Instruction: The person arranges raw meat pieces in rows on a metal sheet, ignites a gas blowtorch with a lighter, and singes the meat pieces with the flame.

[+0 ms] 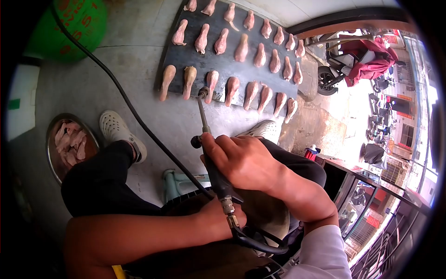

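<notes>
Right hand wrapped round the torch; left hand at its hose end, grip partly hidden, can't tell fully. Nozzle sits over the near row of drumsticks, which lie in three rows on a dark board. Rows look fully laid out; no flame or clear charring visible, so torching seems barely begun, most left. More meat pieces in the bowl, off left.

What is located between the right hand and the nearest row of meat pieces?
Head view: the metal tube of the held tool lies there, above grey floor.
</notes>
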